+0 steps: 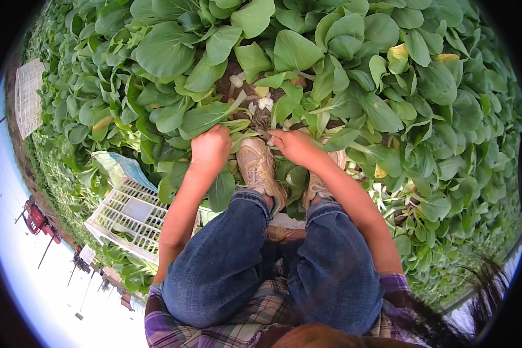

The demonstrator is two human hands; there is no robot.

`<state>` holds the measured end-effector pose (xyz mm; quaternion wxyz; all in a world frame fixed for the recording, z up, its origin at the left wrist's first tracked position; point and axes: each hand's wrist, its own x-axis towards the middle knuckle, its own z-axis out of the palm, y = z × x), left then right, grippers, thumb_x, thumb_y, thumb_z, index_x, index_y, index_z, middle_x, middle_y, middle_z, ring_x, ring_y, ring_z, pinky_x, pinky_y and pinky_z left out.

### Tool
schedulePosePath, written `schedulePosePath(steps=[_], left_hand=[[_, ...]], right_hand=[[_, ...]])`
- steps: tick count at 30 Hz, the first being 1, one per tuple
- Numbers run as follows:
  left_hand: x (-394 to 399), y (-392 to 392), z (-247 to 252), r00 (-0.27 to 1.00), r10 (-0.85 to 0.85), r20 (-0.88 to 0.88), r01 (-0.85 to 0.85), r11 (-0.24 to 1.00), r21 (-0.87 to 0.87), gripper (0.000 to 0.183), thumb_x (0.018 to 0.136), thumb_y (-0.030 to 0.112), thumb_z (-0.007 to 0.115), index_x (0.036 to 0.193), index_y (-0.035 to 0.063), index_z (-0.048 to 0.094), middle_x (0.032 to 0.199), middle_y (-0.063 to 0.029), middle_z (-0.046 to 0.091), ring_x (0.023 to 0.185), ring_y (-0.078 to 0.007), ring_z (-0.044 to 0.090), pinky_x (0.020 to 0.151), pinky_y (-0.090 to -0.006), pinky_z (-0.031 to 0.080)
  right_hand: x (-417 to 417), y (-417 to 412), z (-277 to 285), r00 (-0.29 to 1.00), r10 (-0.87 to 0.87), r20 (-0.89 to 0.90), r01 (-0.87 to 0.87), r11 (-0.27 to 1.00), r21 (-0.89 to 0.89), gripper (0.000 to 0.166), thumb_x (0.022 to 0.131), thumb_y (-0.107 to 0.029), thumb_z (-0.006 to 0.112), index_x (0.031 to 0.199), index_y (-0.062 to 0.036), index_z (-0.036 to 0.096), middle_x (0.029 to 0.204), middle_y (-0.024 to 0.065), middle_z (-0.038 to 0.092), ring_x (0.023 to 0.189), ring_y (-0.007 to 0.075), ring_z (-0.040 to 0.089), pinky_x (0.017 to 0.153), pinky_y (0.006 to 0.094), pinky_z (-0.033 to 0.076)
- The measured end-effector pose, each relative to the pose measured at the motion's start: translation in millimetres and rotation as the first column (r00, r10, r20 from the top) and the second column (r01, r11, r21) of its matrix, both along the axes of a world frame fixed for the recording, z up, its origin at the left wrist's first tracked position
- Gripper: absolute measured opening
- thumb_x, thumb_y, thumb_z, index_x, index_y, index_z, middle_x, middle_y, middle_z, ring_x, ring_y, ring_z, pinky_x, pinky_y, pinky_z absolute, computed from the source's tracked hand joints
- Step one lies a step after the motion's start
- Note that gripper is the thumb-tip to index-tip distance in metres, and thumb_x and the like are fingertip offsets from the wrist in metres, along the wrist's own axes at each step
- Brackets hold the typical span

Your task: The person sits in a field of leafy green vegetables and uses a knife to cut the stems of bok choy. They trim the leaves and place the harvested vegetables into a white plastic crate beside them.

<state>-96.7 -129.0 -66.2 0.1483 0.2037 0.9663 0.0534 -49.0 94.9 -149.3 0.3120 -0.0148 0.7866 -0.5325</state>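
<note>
My left hand (211, 148) is closed in a fist around leafy greens, beside my left shoe. Pale green stalks of bok choy (237, 125) stick out from it toward the middle, and a broad leaf (205, 119) lies just above the knuckles. In my right hand (296, 147) is a thin, narrow blade, seemingly a small knife (262, 132), pointing left over the toe of my left shoe (255, 163). The handle is hidden by my fingers. White cut stem bases (265, 103) lie on the soil just beyond the blade.
Dense bok choy plants (304, 50) surround me in front and on both sides. At my left stands a white plastic crate (128, 213) with greens in it, a plastic bag (128, 167) beside it. Another white crate (29, 98) is farther off. Trimmed leaves and stalks (400, 204) lie at right.
</note>
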Motion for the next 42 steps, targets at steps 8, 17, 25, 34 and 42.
schedulePosePath(steps=[8,17,25,34,42], left_hand=[[27,59,67,0.937,0.084,0.339,-0.302,0.682,0.666,0.019,0.074,-0.001,0.072,0.093,0.0017,0.069,0.068,-0.0045,0.058,0.05,-0.0093,0.049,0.047,-0.0232,0.041],[13,76,78,0.877,-0.004,0.48,-0.292,0.789,0.54,0.084,0.068,0.006,0.075,0.142,0.0097,0.036,0.126,-0.0173,0.049,0.114,-0.0333,0.049,0.098,-0.0389,0.041],[-32,34,85,0.975,0.145,0.17,-0.198,0.915,0.351,0.032,0.077,0.0,0.062,0.108,0.0048,0.061,0.097,-0.0143,0.059,0.082,-0.0352,0.062,0.069,-0.0406,0.051],[-27,-36,34,0.953,0.303,0.008,-0.3,0.946,-0.118,0.018,0.075,0.018,0.069,0.092,0.0106,0.066,0.091,-0.0063,0.063,0.075,-0.033,0.063,0.066,-0.0414,0.051],[-25,-43,32,0.978,0.21,0.007,-0.207,0.966,-0.154,0.016,0.074,0.013,0.066,0.089,0.0124,0.062,0.087,-0.0063,0.061,0.073,-0.0303,0.063,0.062,-0.0421,0.051]], right_hand=[[-5,45,90,0.769,-0.301,0.564,0.595,0.659,-0.46,0.038,0.079,-0.032,0.077,0.1,-0.0056,0.06,0.062,-0.0061,0.048,0.047,0.0036,0.04,0.043,0.0207,0.031],[-18,32,127,0.92,-0.127,0.371,0.272,0.889,-0.369,0.032,0.079,-0.028,0.076,0.096,-0.0053,0.061,0.063,-0.0035,0.052,0.053,0.0052,0.049,0.048,0.0232,0.04],[-53,21,53,0.99,-0.136,0.047,0.143,0.969,-0.2,0.044,0.097,-0.036,0.048,0.124,-0.0012,0.054,0.107,0.0202,0.063,0.099,0.0306,0.061,0.087,0.0366,0.046],[-90,-33,-3,1.0,-0.001,-0.017,-0.004,0.967,-0.254,0.04,0.099,-0.026,0.045,0.133,-0.0067,0.048,0.125,0.0181,0.058,0.112,0.0319,0.057,0.096,0.0356,0.043],[-100,-68,-30,0.943,0.156,-0.293,-0.139,0.987,0.077,0.035,0.093,-0.024,0.051,0.127,-0.0156,0.056,0.107,0.014,0.065,0.092,0.0345,0.062,0.079,0.0423,0.05]])
